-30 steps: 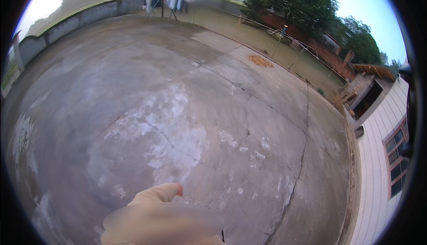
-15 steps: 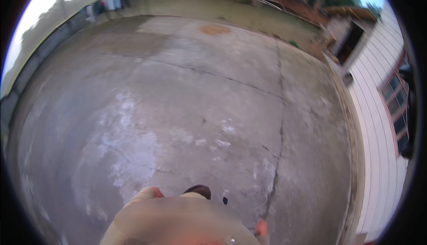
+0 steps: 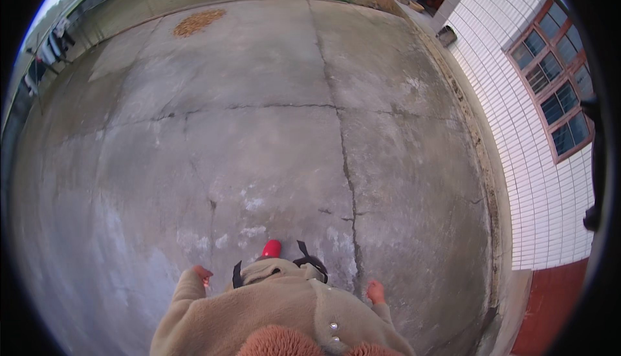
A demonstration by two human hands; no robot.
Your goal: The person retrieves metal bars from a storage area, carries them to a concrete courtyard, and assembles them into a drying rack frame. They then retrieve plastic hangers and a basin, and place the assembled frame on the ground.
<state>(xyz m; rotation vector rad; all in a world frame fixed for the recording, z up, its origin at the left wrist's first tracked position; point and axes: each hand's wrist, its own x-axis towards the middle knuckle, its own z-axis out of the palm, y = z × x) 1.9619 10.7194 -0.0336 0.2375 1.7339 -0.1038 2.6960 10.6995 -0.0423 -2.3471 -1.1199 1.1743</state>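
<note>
My left hand hangs at my left side, its fingers curled in and nothing showing in it. On the other side my right hand is drawn into a loose fist, also with nothing visible in it. Neither hand touches anything. Between them is my fuzzy beige coat with shiny buttons. A red shoe tip sticks out below the coat, and dark straps hang at its front edge.
Cracked grey concrete spreads ahead, with an orange-brown pile far off. A white-tiled wall with a brown-framed window runs along the right, above a red panel. Clothes hang at the far left. A dark bucket stands by the wall.
My view has swung to the right, so the pile and hanging clothes sit further left. The red shoe has come into view, and both hands show more clearly.
</note>
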